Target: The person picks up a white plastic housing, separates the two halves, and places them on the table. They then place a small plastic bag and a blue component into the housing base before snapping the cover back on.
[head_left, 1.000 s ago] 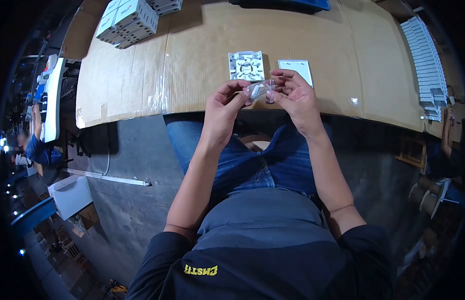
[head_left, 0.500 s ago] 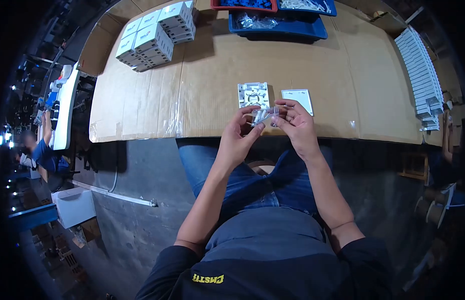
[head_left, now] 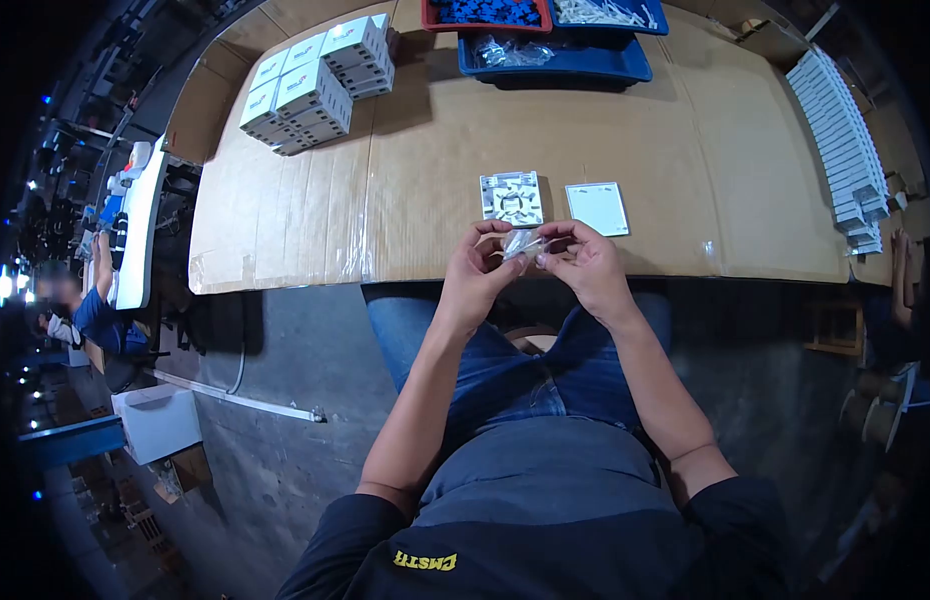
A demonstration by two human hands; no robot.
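Observation:
A small clear plastic bag [head_left: 521, 241] with whitish contents is pinched between my two hands near the table's front edge. My left hand [head_left: 477, 272] grips its left side with thumb and fingers. On the right side, the fingertips of my right hand [head_left: 591, 268] are closed on the same bag. Just beyond them lies an open white plastic tray [head_left: 512, 200] with a round centre and small fittings. A flat white cover [head_left: 598, 209] rests to the right of that tray, beyond my right hand.
Stacked white boxes [head_left: 303, 98] stand at the back left. At the back are a red bin [head_left: 485, 27] of blue parts, a blue bin of white parts and a blue bin [head_left: 555, 76] with clear bags. White pieces [head_left: 841, 150] line the right side. A person [head_left: 100, 310] sits far left.
My hands have drawn slightly closer together around the bag, which looks more bunched. The whole view has shifted a little, so the tray and cover appear slightly lower.

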